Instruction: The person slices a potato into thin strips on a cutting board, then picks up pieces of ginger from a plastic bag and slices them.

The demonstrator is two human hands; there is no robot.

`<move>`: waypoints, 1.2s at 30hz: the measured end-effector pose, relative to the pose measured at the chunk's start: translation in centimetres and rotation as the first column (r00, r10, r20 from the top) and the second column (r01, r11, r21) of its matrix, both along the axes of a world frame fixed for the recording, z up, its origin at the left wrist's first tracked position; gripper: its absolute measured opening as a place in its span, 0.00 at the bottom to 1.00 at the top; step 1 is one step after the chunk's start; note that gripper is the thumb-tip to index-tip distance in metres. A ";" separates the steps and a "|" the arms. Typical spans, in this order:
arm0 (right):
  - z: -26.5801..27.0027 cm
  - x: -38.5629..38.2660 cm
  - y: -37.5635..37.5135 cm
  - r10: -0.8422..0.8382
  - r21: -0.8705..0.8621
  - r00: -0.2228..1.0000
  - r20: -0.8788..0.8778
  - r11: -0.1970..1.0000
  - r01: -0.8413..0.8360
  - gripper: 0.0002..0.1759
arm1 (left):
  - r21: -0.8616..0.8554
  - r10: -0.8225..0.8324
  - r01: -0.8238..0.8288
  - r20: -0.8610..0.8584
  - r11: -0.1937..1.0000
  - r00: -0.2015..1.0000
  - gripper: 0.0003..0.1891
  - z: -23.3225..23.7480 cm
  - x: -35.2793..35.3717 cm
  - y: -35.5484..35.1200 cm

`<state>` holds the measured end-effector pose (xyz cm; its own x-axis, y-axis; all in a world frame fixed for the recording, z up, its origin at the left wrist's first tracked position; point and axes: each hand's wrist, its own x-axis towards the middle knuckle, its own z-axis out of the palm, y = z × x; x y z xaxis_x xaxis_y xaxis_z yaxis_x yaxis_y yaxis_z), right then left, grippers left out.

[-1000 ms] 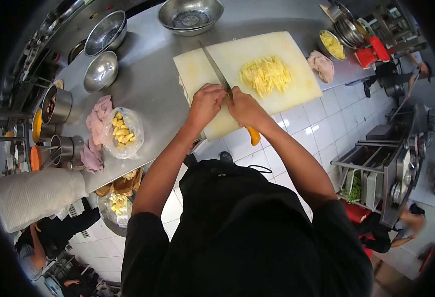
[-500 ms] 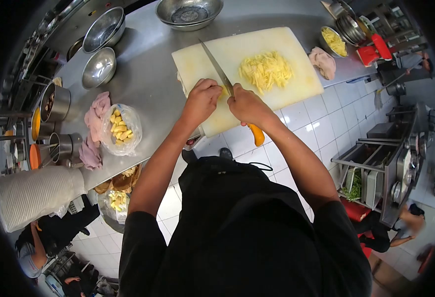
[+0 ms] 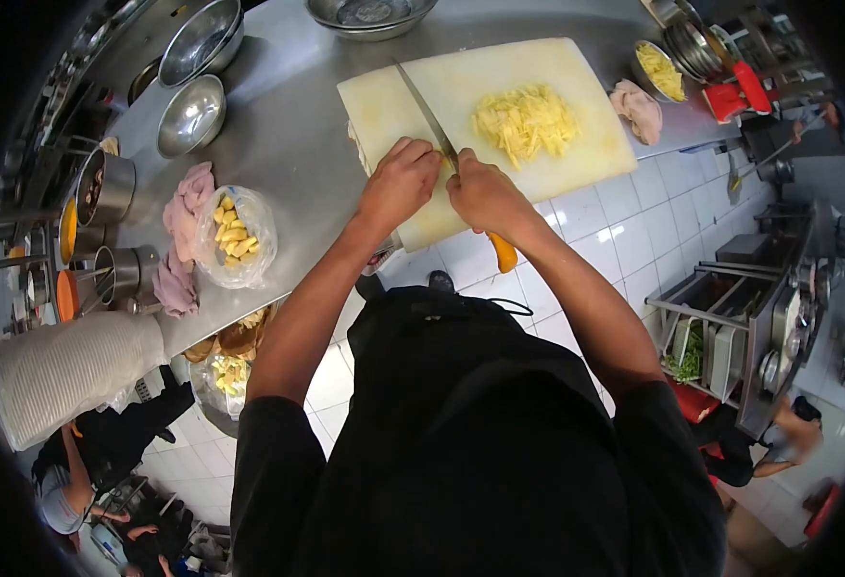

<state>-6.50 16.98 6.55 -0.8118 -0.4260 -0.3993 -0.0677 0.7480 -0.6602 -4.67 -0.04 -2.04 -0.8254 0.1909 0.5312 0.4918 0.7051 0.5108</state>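
Observation:
My right hand [image 3: 488, 195] is wrapped round the orange handle of a long knife [image 3: 426, 109], whose blade points away to the upper left over the white cutting board [image 3: 384, 104]. Beside the blade, my left hand [image 3: 405, 185] has its fingers curled down on a pale yellow vegetable piece, mostly hidden under the fingertips. A heap of yellow shredded vegetable [image 3: 528, 123] lies on the board, right of the knife. Left of the board, an open plastic bag [image 3: 263, 252] holds several peeled yellow pieces [image 3: 234, 234].
Metal bowls [image 3: 191, 115] stand at the back left, and stacked ones [image 3: 372, 29] behind the board. Pink cloths [image 3: 187, 207] lie by the bag; another cloth [image 3: 637, 111] sits near a bowl of shreds [image 3: 660, 71]. Stacked containers [image 3: 71, 375] fill the left corner. Other people are nearby.
The whole view has shifted slightly, with the board and table a little higher in the picture. Both hands stay close together at the knife, the grip unchanged.

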 end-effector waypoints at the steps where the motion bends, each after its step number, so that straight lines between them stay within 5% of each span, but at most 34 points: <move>1: -0.2 0.1 0.0 0.000 0.004 1.000 -0.005 1.000 0.000 0.14 | 0.007 0.004 -0.004 0.005 1.000 1.000 0.08 -0.1 0.1 0.0; 4: -1.4 0.1 -0.2 0.008 0.029 0.997 -0.083 1.000 -0.006 0.14 | 0.043 0.010 -0.010 -0.003 0.999 1.000 0.08 -0.3 0.0 0.0; 22: 3.0 0.1 0.2 -0.006 0.014 0.995 0.095 1.000 0.005 0.17 | -0.006 0.010 -0.010 -0.057 1.000 0.998 0.10 -0.5 -0.1 0.1; 28: -2.0 -0.5 -0.4 0.023 0.000 0.997 -0.077 1.000 -0.023 0.16 | -0.005 0.005 -0.005 -0.044 1.000 0.999 0.06 -0.6 -0.3 0.0; 36: -0.4 -0.3 -0.7 -0.022 -0.037 0.999 0.030 0.999 0.023 0.15 | 0.032 -0.004 0.005 -0.023 0.999 1.000 0.10 -0.6 -0.2 0.0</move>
